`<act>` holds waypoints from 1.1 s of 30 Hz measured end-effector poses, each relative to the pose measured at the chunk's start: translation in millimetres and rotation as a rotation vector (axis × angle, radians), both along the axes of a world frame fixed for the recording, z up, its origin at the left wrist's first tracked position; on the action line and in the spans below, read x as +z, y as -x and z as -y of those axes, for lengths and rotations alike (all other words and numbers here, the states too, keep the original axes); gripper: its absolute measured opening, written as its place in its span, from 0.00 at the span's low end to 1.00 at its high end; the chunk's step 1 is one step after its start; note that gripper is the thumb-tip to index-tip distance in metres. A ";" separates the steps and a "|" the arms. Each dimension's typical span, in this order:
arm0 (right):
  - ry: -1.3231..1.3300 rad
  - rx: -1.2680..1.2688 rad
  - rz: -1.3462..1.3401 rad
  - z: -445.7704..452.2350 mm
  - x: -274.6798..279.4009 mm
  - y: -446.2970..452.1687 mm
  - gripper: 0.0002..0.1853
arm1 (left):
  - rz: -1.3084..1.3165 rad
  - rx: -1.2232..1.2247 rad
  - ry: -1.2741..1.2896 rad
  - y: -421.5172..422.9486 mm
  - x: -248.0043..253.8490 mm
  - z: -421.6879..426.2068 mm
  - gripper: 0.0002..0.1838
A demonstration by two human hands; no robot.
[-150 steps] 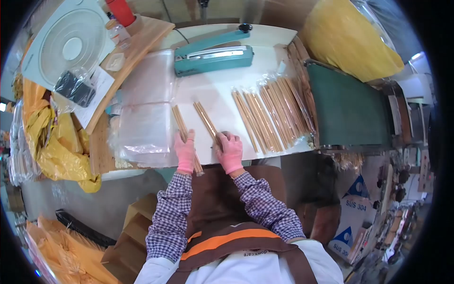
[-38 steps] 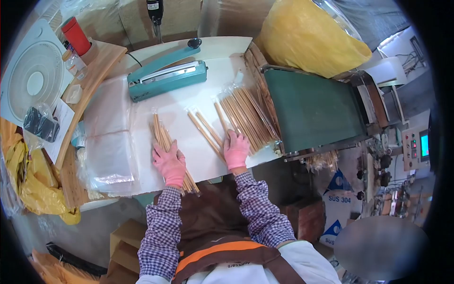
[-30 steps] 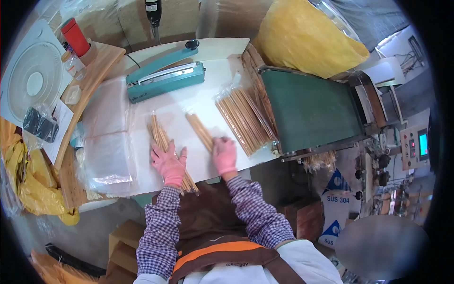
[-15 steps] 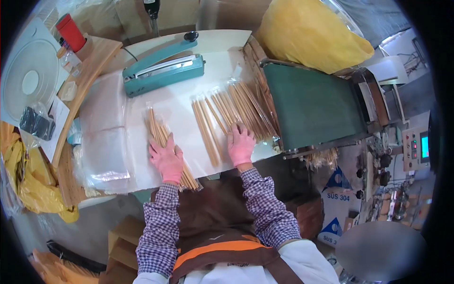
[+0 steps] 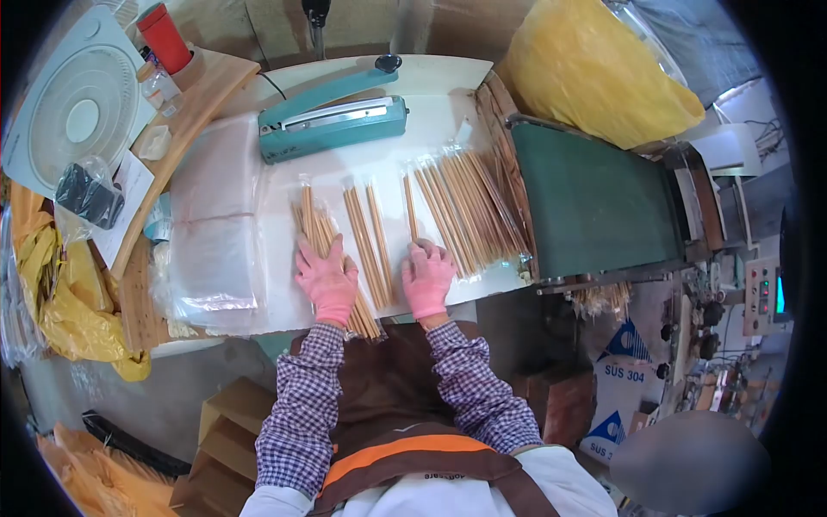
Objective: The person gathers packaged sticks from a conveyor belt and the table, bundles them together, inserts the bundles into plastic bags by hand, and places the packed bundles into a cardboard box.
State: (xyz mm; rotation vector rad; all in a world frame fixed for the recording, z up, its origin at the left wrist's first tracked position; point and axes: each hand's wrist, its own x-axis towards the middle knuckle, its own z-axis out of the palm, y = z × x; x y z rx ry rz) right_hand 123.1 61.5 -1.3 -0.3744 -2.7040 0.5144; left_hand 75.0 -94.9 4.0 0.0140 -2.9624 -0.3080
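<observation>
Head view: our right hand (image 5: 428, 277) pinches a stick (image 5: 410, 207); our left hand (image 5: 327, 277) covers a bundle (image 5: 316, 227), its grip we can't tell.

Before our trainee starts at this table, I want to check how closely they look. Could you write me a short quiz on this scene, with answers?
1. True or false: the left hand is touching none of the sticks.

2. Which lies on the table, to the left of the left hand?
A) a yellow sack
B) a stack of clear plastic
C) a red cup

3. Fill in the colour: the right hand wears a ____ glove.

Key: 1. False; it rests on a bundle of them. 2. B. 3. Pink.
</observation>
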 end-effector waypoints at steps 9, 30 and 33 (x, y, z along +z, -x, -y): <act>-0.023 -0.068 0.098 19.4 -11.0 0.1 0.26 | 0.065 0.032 -0.080 2.9 11.6 -4.8 0.29; -0.126 -0.153 0.044 -27.1 -11.6 8.6 0.28 | 0.052 0.071 0.093 9.7 -10.9 -4.2 0.28; -0.071 -0.196 0.095 -23.2 -2.9 10.4 0.29 | 0.066 0.059 0.083 8.6 -5.8 -4.2 0.25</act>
